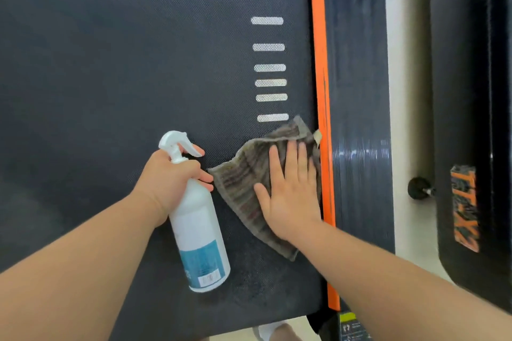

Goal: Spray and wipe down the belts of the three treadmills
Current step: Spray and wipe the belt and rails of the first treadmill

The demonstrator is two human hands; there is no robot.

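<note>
Head view: right hand [288, 191] lies flat on the cloth [249, 171], unwiped belt [124, 63] stretching ahead; left hand [171, 177] grips the spray bottle [198, 230] just beside

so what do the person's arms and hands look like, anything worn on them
Both are bare. The left forearm and right forearm show no sleeve up to the picture's edge. The left hand and right hand have no gloves, and no watch, ring or wristband shows on either.
</note>
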